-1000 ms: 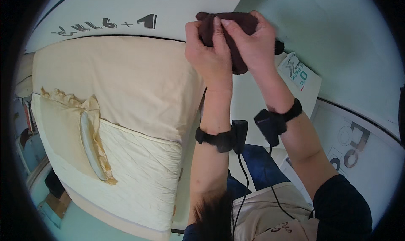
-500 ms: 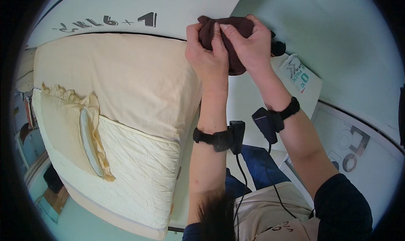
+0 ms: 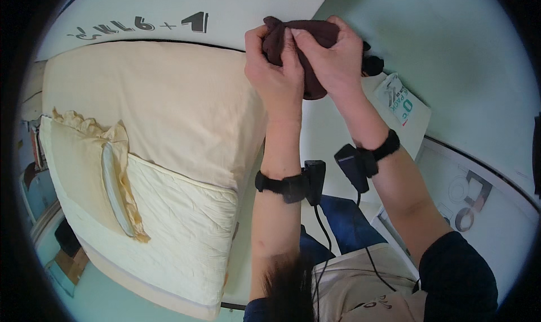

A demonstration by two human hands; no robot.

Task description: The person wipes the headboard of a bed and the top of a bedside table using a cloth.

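A dark brown piece of cloth, bunched or folded into a small bundle, is held up in front of me between both hands. My left hand is closed on its left side, fingers curled behind and the thumb pressed on the front. From the other side my right hand grips it the same way, and the two thumbs almost meet at the middle. A short corner of fabric sticks up above the left fingers. What kind of garment or cloth it is, I cannot make out.
Left of me is a bed with a cream sheet, a quilted pad and a frilled pillow. Beyond my hands stands a white table with a printed packet and a black object. Black straps with cabled boxes circle my wrists.
Both hands keep their hold on the brown cloth and have barely moved. The whole view has shifted a little, with the bed slightly further left.
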